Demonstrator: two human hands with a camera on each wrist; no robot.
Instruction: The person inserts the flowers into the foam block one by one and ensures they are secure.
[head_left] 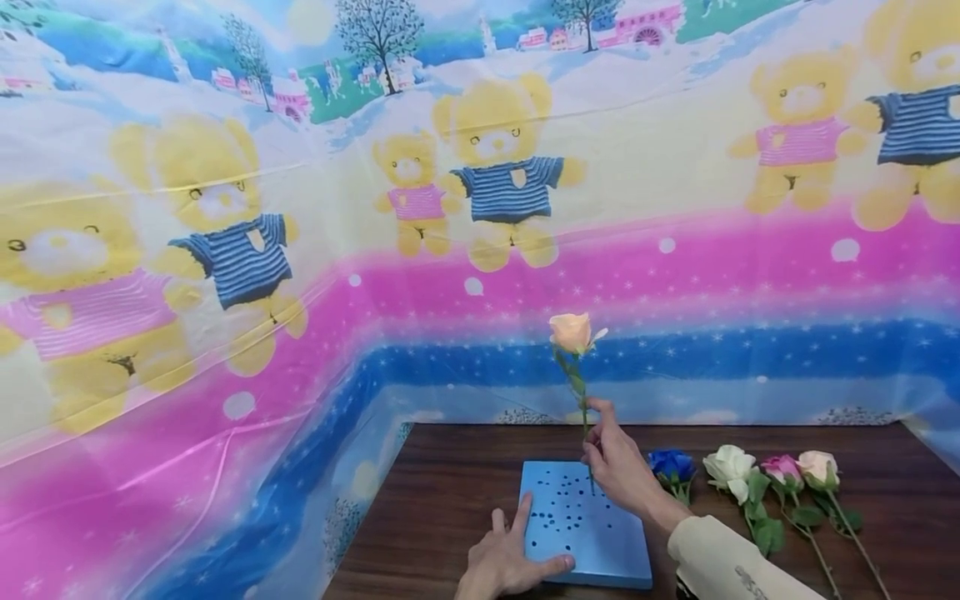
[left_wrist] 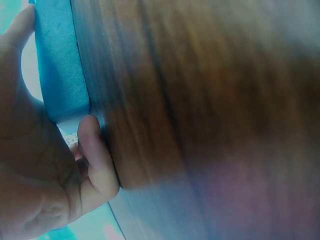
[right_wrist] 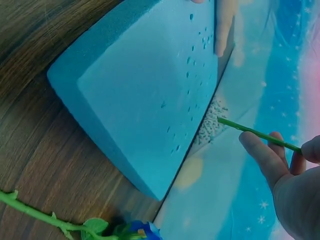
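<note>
A peach artificial rose (head_left: 572,333) stands nearly upright, its stem pinched by my right hand (head_left: 618,467). In the right wrist view the lower end of its green stem (right_wrist: 260,134) points toward the foam, with visible space around the tip. Underneath, a light blue foam block (head_left: 600,542), dotted with several small holes, lies flat on the table. My left hand (head_left: 501,558) rests at the block's front left corner, thumb along the front and a straight finger along the left side. The left wrist view shows the block's side (left_wrist: 62,65) close beside the palm.
Right of the block, a blue rose (head_left: 671,464), a white rose (head_left: 729,468), a pink rose (head_left: 783,471) and another peach rose (head_left: 819,469) lie on the dark wooden table (head_left: 427,492). A bear-printed cloth (head_left: 637,292) hangs behind the table's far edge.
</note>
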